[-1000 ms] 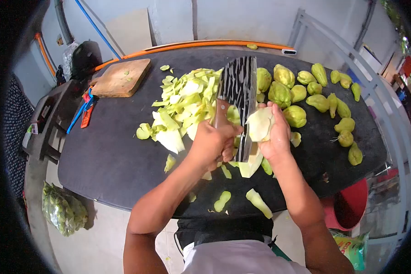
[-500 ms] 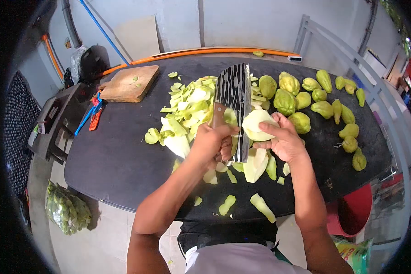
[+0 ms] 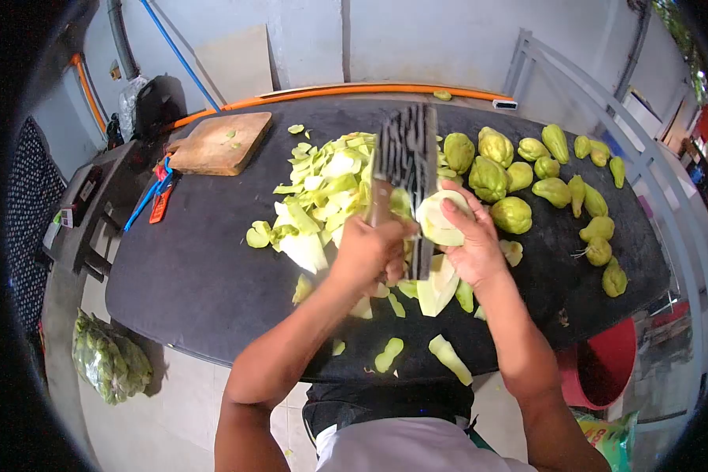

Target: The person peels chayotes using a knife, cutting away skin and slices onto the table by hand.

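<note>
My left hand (image 3: 372, 250) is wrapped around the wooden handle of a cleaver (image 3: 405, 149). Its broad blade, blurred and streaked black and silver, stands upright just left of a peeled chayote (image 3: 439, 220). That pale chayote sits in my right hand (image 3: 477, 244), thumb across its front and fingers behind. Whether the blade touches the flesh I cannot tell. Behind the cleaver lies a heap of green peelings and pale pieces (image 3: 322, 185). Below my hands, a larger pale slice (image 3: 438, 285) rests on the black table (image 3: 204, 259).
Several unpeeled chayotes (image 3: 489, 179) spread over the table's right side. A wooden cutting board (image 3: 222, 143) lies at the back left, beside a tool with blue and orange handles (image 3: 160, 193). A red bin (image 3: 606, 366) and a bag of green produce (image 3: 110, 358) stand on the floor.
The cleaver has shifted slightly and is now motion-blurred. My right hand has turned the chayote, showing more of its flat face, and its fingers have moved up behind it.
</note>
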The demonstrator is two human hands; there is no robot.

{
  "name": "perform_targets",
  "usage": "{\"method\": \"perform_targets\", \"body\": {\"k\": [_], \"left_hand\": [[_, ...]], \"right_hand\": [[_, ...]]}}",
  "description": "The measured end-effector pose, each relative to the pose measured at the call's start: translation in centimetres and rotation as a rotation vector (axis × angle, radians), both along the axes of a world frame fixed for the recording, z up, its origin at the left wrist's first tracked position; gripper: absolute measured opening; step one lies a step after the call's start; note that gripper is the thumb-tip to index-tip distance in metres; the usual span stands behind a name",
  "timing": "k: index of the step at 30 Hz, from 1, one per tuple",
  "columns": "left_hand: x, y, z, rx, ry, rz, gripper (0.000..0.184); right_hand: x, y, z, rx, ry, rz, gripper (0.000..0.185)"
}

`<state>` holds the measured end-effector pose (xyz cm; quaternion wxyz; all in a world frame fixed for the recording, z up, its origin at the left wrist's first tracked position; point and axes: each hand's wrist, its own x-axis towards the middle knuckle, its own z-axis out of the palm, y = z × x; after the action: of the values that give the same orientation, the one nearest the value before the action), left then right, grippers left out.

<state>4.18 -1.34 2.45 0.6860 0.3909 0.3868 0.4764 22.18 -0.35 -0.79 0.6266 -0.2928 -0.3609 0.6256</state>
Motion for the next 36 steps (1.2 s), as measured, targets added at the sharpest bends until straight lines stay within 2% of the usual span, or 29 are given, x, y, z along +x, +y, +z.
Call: {"method": "perform_targets", "body": {"k": [2, 5, 8, 12, 16, 20, 24, 27, 31, 36], "left_hand": [[0.5, -0.1, -0.3, 0.001, 0.026, 0.011, 0.017], [-0.3, 0.2, 0.0, -0.010, -0.033, -0.064, 0.017], [0.0, 0.0, -0.1, -0.085, -0.049, -0.110, 0.018], [0.3, 0.2, -0.8, -0.083, -0.007, -0.103, 0.022], [0.2, 0.2, -0.8, -0.068, -0.016, -0.132, 0.024], [0.9, -0.2, -0.8, -0.066, -0.073, -0.054, 0.024], [0.9, -0.3, -0.9, -0.059, -0.027, -0.075, 0.022], [1.3, -0.4, -0.9, -0.020, -0.007, -0.063, 0.018], [0.9, -0.3, -0.8, -0.011, -0.039, -0.075, 0.016], [0.5, -0.3, -0.8, -0.079, -0.065, -0.148, 0.014]], "right_hand": [[-0.6, -0.2, -0.3, 0.041, 0.032, -0.069, 0.047], [0.3, -0.4, 1.0, -0.042, 0.141, 0.126, 0.048], [2.8, 0.9, -0.3, -0.100, 0.029, 0.251, 0.048], [1.8, 0.2, 0.5, -0.100, -0.011, 0.120, 0.043], [1.1, -0.1, 0.7, -0.047, 0.037, 0.059, 0.050], [-0.8, -0.3, 0.5, 0.021, 0.070, -0.112, 0.050], [0.5, -0.7, 1.1, -0.069, -0.074, 0.012, 0.041], [-1.5, -0.7, 0.2, 0.015, 0.023, -0.230, 0.040], [-0.6, -0.5, 0.5, -0.032, 0.036, -0.026, 0.036], [0.0, -0.2, 0.1, -0.004, -0.034, -0.001, 0.035]]}}
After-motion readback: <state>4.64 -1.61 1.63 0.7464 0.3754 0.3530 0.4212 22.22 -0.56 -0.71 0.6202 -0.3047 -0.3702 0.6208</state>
